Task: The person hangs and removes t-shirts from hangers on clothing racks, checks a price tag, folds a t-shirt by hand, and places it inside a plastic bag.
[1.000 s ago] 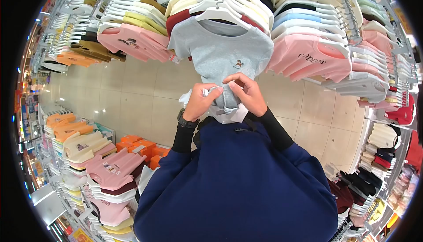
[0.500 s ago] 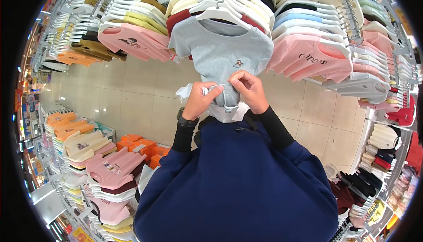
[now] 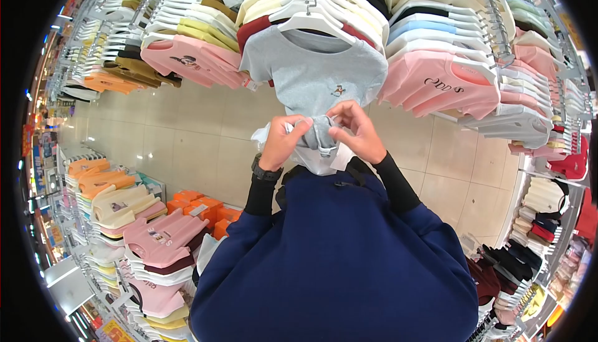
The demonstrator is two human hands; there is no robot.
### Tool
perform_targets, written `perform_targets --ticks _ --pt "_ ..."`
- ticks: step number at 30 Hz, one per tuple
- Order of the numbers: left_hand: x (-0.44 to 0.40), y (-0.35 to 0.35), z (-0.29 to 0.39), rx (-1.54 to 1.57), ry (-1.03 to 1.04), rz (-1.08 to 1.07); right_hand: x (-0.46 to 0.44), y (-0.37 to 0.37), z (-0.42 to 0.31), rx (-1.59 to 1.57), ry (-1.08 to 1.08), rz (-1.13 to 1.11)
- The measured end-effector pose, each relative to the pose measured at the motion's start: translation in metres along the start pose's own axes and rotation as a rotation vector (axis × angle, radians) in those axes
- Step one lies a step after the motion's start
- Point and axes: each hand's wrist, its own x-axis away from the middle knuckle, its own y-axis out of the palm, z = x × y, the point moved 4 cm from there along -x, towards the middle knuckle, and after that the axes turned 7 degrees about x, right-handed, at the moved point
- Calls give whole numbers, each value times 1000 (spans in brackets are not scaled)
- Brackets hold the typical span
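"Below the small figure [image 3: 338, 90] on the grey shirt [image 3: 308, 61], what is being held?"

"The left hand [image 3: 281, 146] has its thumb and fingers closed upon the bunched grey cloth [image 3: 324, 136], which is at the lower end of the grey shirt. The right hand [image 3: 361, 133] touches the other edge of this cloth with thumb and forefinger, their tips a little apart; how firm this pinch is, I cannot tell"

"Is the cloth the shirt's own hem?"

"I cannot say it with certainty. Below the grey shirt is also some thin white material [image 3: 314, 162]"

"Which writing can you read?"

"On the grey shirt, the small figure has perhaps a line of text, too tiny for reading. Just right of the grey shirt, a pink shirt [image 3: 442, 80] bears dark letters; two in the middle look like D. Just left of the grey shirt, a white tag [image 3: 250, 85] hangs, but its print is too small. Well below and left of the grey shirt, a yellow sign [image 3: 116, 331] carries marks which I cannot read"
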Motion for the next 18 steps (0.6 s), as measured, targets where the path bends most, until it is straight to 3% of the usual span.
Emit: perform_targets --ticks 2,5,6,9,12,18 --pt "0 3 1 -97 8 -52 -1 4 -7 246 -28 8" --pt "0 12 0 -157 51 -104 -3 8 -7 444 93 -224" --pt "0 15 -1 -162 71 -115 -4 9 -8 512 -87 -144" --pt "3 10 6 -427 162 -89 -2 2 -5 575 -121 63" --pt "4 -2 -7 -589 176 147 3 -3 -14 627 -206 277" --pt "12 -50 -32 -570 210 723 21 -17 -46 666 -465 620"
